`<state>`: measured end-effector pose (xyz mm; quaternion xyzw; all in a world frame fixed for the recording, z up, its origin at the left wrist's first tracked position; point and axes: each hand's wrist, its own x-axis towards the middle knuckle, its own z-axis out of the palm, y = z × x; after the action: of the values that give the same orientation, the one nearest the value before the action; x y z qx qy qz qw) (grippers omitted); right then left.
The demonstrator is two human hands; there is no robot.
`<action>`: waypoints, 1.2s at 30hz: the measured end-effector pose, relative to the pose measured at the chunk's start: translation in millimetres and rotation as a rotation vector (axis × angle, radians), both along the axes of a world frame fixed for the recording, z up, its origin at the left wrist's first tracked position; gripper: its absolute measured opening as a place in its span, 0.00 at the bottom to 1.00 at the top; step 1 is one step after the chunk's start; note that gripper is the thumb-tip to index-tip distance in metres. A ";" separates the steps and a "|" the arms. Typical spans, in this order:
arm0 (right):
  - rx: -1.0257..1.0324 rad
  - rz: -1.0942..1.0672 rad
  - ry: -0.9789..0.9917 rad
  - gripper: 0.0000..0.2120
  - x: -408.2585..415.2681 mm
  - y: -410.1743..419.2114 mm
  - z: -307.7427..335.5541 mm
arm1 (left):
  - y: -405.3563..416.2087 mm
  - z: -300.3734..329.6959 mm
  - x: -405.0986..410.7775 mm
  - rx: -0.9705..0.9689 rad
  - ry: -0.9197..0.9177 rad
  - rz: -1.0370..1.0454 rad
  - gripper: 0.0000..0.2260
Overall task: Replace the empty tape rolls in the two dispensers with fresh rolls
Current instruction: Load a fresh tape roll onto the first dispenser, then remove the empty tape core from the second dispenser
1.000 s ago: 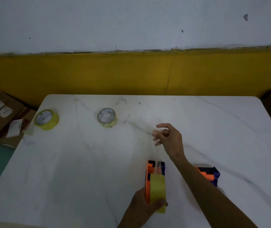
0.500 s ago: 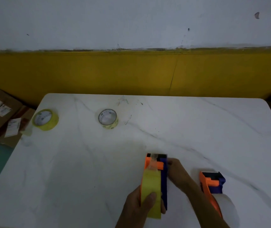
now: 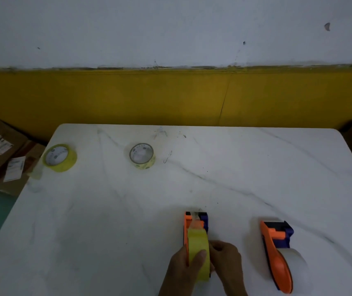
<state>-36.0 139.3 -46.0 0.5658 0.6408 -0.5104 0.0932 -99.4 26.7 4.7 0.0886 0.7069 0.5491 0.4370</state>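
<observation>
Both hands work at the near edge of the white marbled counter [image 3: 106, 210]. The left hand [image 3: 184, 268] has its grip closed round the orange-and-blue dispenser [image 3: 195, 223], thumb lying on the yellow roll [image 3: 198, 248] seated in it. The right hand [image 3: 226, 261] presses vs. the dispenser's right side, fingers curled in; its grip looks closed on the frame, but the contact is partly hidden, so can't tell for sure. Clear tape runs fwd from the roll to the dispenser's front end. A second dispenser [image 3: 276, 248] lies on its side just to the right, apart from the hands, w/ a pale clear roll [image 3: 294, 261] mounted. Far left, two loose rolls lie flat: a thick yellow one [image 3: 61, 158] near the counter's edge, and a nearly used-up one [image 3: 142, 155] mid-counter. Cardboard boxes [image 3: 0, 150] sit beyond the left edge.
</observation>
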 end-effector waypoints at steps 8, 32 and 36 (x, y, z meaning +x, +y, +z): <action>0.472 0.295 -0.107 0.17 1.4 3.3 36.8 | -1.3 -17.3 -7.0 -0.047 0.034 -0.048 0.05; 0.295 -0.021 0.254 0.29 184.6 112.9 62.4 | 134.6 27.1 145.5 -0.253 -0.050 -0.071 0.22; 0.199 0.082 0.307 0.13 207.3 98.0 39.1 | 144.2 8.9 171.7 -0.223 -0.097 -0.026 0.14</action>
<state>171.3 237.2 -7.0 0.4612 0.7173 -0.5207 -0.0414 72.3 170.9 13.6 0.0219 0.7404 0.4651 0.4848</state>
